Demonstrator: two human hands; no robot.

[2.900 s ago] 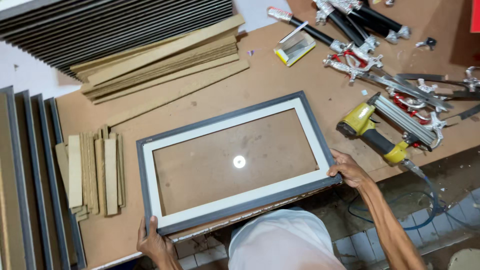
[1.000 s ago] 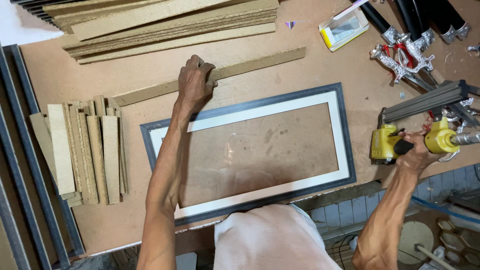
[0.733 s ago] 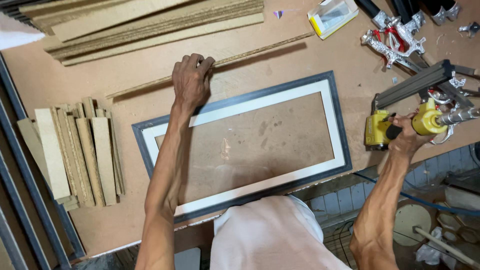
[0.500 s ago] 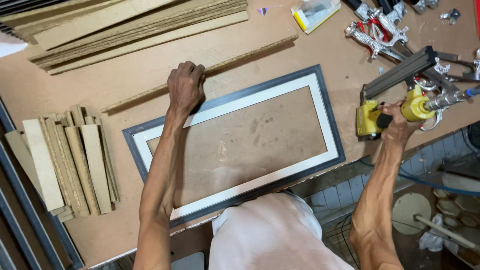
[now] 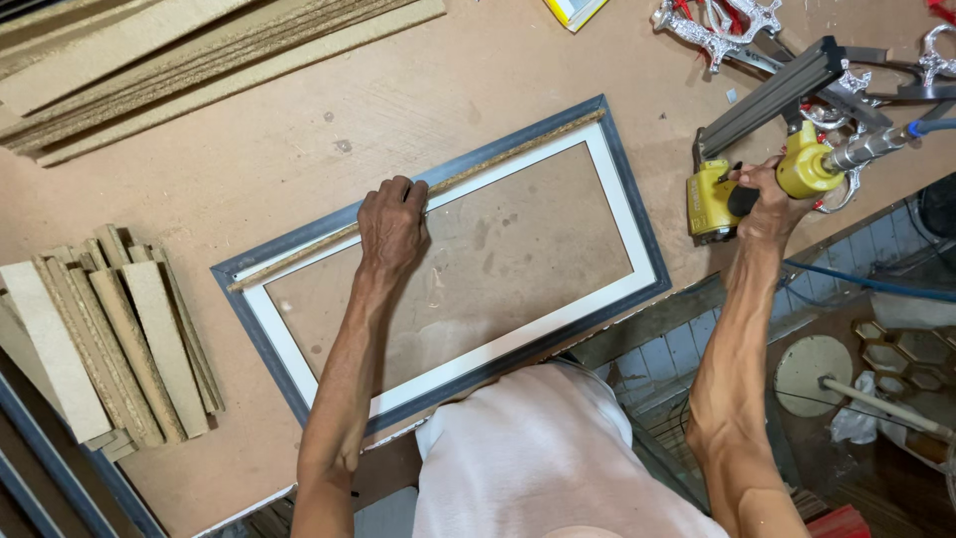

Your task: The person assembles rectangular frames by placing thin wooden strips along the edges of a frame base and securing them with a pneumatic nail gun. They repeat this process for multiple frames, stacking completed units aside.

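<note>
A grey picture frame (image 5: 637, 214) with a white inner border lies face down on the brown workbench (image 5: 299, 149). A long thin fibreboard strip (image 5: 518, 149) lies along the frame's far side. My left hand (image 5: 391, 227) grips that strip near its middle and presses it onto the frame. My right hand (image 5: 762, 199) holds a yellow pneumatic nail gun (image 5: 757, 139) by its handle, just right of the frame's right end, with the gun's nose near the table.
A stack of short fibreboard pieces (image 5: 110, 334) lies at the left. Long strips (image 5: 179, 60) are piled at the far left. More nail guns and metal tools (image 5: 737, 20) lie at the far right. A blue air hose (image 5: 866, 284) hangs off the table's edge.
My left hand has pulled the long strip from the bench onto the frame's far side. My right hand has picked up the yellow nail gun and brought it nearer the frame.
</note>
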